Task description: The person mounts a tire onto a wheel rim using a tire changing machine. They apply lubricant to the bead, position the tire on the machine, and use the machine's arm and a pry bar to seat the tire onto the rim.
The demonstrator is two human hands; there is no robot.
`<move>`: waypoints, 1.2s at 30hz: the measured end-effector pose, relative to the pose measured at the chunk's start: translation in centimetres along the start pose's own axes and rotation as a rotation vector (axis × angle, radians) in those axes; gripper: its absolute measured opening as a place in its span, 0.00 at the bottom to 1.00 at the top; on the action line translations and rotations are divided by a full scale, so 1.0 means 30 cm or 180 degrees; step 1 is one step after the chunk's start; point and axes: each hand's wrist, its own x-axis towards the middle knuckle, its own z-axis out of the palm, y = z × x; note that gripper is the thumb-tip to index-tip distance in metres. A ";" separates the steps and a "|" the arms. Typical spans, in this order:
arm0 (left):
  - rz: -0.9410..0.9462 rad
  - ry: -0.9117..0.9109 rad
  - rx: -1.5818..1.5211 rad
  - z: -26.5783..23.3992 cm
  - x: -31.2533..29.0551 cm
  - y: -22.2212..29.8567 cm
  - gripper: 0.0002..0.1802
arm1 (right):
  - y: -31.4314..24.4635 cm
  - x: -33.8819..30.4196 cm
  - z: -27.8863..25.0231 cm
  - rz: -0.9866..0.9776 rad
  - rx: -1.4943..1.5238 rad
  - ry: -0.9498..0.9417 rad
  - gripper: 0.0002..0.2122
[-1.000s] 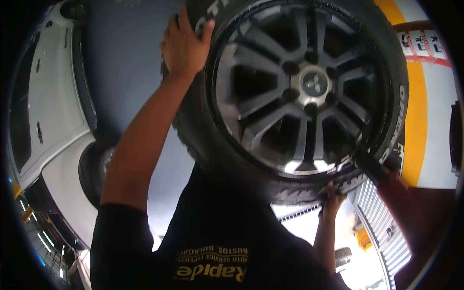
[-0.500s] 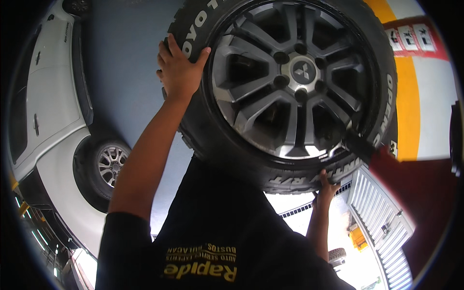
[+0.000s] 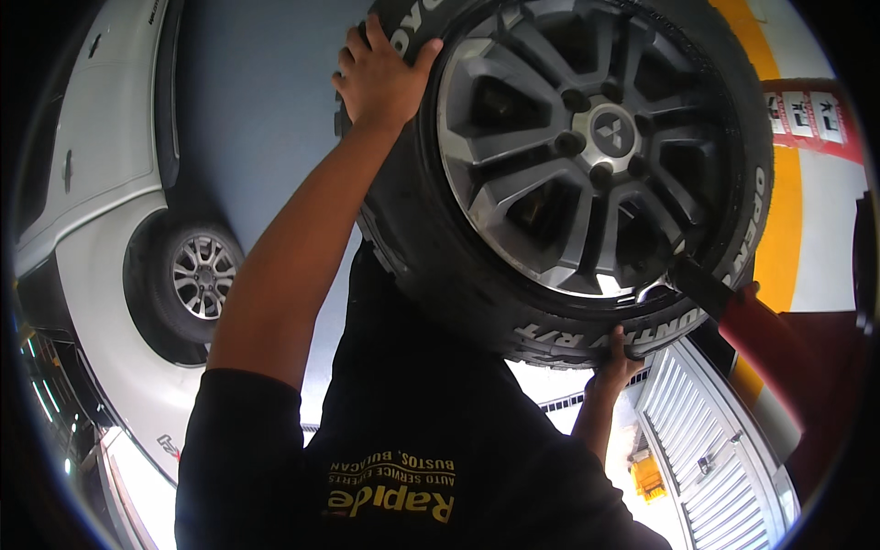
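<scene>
While the big wheel (image 3: 568, 174) is gripped by the left hand (image 3: 380, 78) up top and seemingly the right hand (image 3: 616, 367) below, it could be dropped if one grip slips.

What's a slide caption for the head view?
Both hands, left and right, grip a large wheel held against a black shirt, beside a white car.

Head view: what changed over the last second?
The wheel has shifted toward the upper right of the picture, and the left hand gripping its tread moved right with it. The white car at the left shows more now; its own wheel has come fully into view. Unchanged: both hands stay on the tyre, the right hand gripping its lower edge.
</scene>
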 end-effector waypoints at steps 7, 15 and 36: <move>-0.0060 0.0122 -0.0052 0.053 0.005 -0.021 0.57 | 0.022 -0.023 -0.016 0.0226 -0.0061 0.0188 0.43; 0.0356 0.0461 -0.0095 0.062 0.019 -0.041 0.50 | 0.017 -0.085 0.020 -0.0045 -0.0067 0.0196 0.43; 0.1051 0.0679 0.0070 0.089 0.098 -0.035 0.35 | 0.037 -0.092 0.035 0.0021 0.0115 0.0507 0.48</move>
